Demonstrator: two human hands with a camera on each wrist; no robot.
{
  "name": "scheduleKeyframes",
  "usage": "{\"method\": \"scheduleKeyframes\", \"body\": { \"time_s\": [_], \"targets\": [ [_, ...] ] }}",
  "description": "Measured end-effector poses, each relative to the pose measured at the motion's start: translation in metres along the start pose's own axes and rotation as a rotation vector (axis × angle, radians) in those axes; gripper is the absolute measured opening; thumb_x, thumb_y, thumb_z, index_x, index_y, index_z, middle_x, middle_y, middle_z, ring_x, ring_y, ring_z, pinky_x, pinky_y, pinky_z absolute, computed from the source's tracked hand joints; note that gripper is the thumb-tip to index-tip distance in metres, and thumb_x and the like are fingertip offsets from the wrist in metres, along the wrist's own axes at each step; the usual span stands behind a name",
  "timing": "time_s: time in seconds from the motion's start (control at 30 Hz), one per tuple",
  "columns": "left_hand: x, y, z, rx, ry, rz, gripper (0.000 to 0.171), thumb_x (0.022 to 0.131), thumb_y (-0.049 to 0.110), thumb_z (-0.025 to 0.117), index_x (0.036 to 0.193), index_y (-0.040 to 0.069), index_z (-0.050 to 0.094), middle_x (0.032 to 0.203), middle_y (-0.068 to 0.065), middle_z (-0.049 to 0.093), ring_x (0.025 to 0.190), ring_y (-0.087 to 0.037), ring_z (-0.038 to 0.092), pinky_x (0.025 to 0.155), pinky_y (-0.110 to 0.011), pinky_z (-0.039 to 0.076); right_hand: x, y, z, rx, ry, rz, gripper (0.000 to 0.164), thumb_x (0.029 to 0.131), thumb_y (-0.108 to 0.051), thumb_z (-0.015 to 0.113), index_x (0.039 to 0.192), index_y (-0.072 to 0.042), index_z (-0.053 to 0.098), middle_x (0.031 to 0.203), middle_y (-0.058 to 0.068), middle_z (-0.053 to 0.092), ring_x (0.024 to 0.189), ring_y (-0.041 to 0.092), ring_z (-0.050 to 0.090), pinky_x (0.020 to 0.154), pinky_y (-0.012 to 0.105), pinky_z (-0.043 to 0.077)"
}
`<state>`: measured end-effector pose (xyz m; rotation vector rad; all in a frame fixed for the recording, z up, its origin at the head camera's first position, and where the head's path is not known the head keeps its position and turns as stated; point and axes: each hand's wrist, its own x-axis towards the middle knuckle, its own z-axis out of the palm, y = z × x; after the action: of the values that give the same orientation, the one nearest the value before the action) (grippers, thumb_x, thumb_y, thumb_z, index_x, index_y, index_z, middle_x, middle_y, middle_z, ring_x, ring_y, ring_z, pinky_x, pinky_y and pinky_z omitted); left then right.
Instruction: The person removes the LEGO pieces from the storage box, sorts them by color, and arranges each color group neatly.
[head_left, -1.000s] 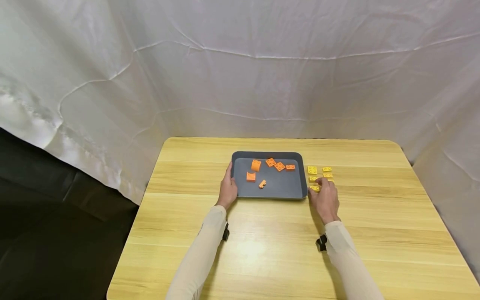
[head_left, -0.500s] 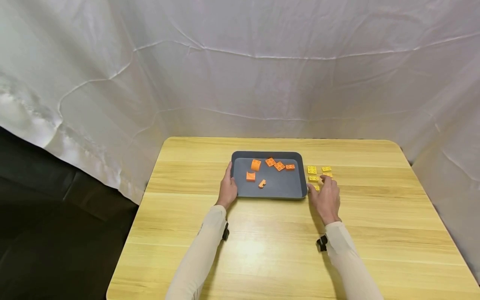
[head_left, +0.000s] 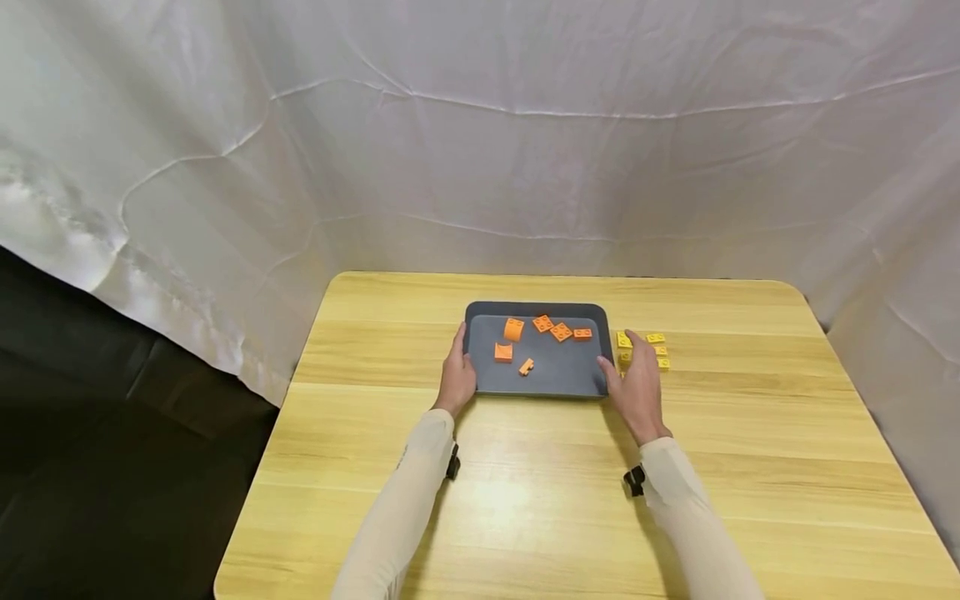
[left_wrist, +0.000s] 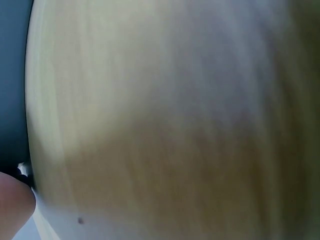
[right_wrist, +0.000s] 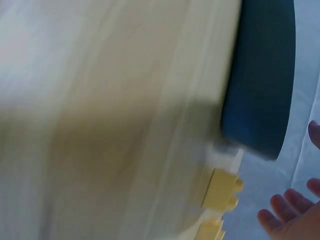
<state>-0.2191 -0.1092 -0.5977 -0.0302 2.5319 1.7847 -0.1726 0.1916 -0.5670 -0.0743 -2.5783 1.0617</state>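
Observation:
A dark grey tray [head_left: 555, 379] lies on the table with several orange toy bricks [head_left: 503, 353] inside. At its left end my left hand [head_left: 456, 382] grips the rim, thumb on the near side and fingers along the outer wall. My right hand [head_left: 639, 398] is at the tray's right end, its thumb overlapping the rim and its fingers extended over the yellow bricks [head_left: 656, 338]. The right wrist view shows spread fingers [right_wrist: 285, 207], apart from the tray wall [right_wrist: 260, 75], with a yellow brick [right_wrist: 220, 191] nearby. Some yellow bricks are partly hidden behind the right hand.
The light wooden table [head_left: 540, 517] carries everything. Pale curtains [head_left: 480, 167] hang right behind the far edge and along both sides. Dark cloth [head_left: 112, 467] lies off the table's left side.
My right hand has lifted away from the yellow bricks, opened wider and shifted left to the tray's right rim. My left hand and the tray have stayed put.

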Motion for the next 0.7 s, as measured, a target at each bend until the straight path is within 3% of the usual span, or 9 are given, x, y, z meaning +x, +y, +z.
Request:
{"method": "scheduleKeyframes", "body": {
  "time_s": [0.3,0.7],
  "targets": [
    [0.000,0.001,0.002,-0.012,0.008,0.015,0.062,0.109,-0.004,0.033,0.168,0.013,0.019,0.170,-0.011,0.024,0.154,-0.032,0.027,0.125,-0.046,0.025,0.000,-0.030,0.028,0.039,-0.096,-0.074,0.074,0.091,-0.014,0.083,0.150,0.009,0.044,0.147,0.031,0.048,0.138,0.045,0.045,0.116,0.058,0.037],
    [0.000,0.003,0.011,-0.029,0.006,0.023,0.062,0.109,-0.005,0.034,0.167,0.011,0.020,0.170,-0.013,0.025,0.154,-0.034,0.026,0.126,-0.047,0.023,0.000,-0.053,0.054,0.021,-0.232,-0.086,0.074,0.086,-0.014,0.087,0.147,0.005,0.050,0.145,0.028,0.053,0.134,0.045,0.050,0.113,0.058,0.042]
  ]
}}
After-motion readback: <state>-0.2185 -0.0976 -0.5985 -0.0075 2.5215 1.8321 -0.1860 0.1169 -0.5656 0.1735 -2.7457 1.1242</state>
